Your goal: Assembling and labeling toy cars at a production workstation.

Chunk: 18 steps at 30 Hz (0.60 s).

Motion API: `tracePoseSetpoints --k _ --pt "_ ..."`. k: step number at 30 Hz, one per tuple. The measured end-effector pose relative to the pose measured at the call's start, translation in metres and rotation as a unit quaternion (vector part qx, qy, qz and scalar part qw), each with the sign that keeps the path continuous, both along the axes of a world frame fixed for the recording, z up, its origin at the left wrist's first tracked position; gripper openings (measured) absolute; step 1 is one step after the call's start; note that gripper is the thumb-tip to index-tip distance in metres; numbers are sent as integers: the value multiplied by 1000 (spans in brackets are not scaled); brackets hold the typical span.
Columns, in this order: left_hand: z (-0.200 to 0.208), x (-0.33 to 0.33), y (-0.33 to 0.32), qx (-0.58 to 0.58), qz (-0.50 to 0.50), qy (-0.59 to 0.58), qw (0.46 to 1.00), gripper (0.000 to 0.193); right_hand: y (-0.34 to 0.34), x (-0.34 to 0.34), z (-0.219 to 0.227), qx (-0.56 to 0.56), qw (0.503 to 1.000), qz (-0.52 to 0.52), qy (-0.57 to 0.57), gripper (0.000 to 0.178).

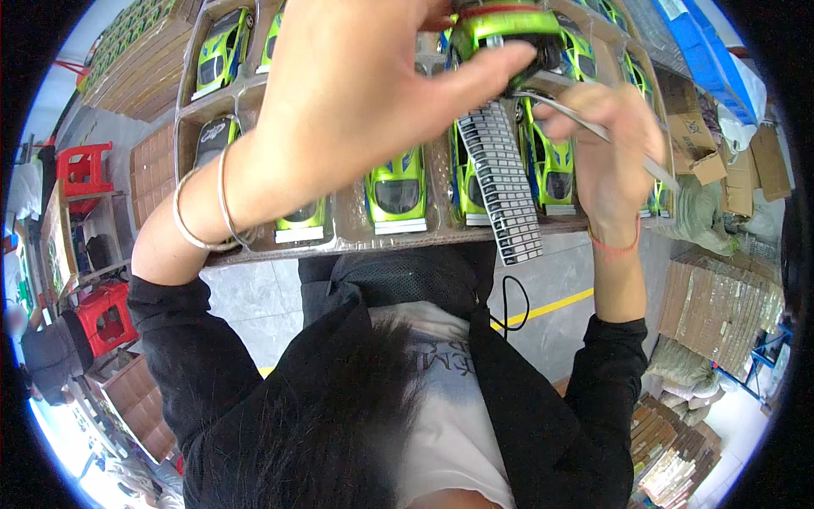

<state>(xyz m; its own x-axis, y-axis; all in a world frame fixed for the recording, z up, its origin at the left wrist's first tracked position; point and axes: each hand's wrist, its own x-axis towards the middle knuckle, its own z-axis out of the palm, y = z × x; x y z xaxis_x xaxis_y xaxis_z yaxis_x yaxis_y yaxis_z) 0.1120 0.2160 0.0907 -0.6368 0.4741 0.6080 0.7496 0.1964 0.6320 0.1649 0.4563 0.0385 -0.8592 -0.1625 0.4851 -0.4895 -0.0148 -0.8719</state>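
A bright green toy car point(509, 24) is gripped by my left hand point(373, 76) at the top of the view, its thumb stretched across the car's dark end. My right hand point(606, 140), a little blurred, pinches metal tweezers point(570, 113) whose tip reaches the car's lower edge; whether the tip holds anything is too small to see. Below the car, a strip of small white stickers point(506, 191) hangs over the front edge of a divided tray point(339, 246). More green cars point(398, 193) with blue marks sit in the tray's compartments, partly hidden by my left arm.
Red stools point(108, 318) and a bench stand at the left, with a person point(52, 356) near them. Stacked trays with cars point(136, 55) are at the far left. Cardboard stacks point(721, 301), open boxes point(695, 131) and a blue bin edge point(712, 59) line the right.
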Motion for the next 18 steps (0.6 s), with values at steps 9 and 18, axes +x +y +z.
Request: tracePoseSetpoints --k 9,18 --pt "-13 15 3 -45 -41 110 992 46 -10 22 31 5 996 -13 84 39" --pt "-19 12 4 -45 -36 119 991 44 -10 19 25 -3 999 -22 50 44"
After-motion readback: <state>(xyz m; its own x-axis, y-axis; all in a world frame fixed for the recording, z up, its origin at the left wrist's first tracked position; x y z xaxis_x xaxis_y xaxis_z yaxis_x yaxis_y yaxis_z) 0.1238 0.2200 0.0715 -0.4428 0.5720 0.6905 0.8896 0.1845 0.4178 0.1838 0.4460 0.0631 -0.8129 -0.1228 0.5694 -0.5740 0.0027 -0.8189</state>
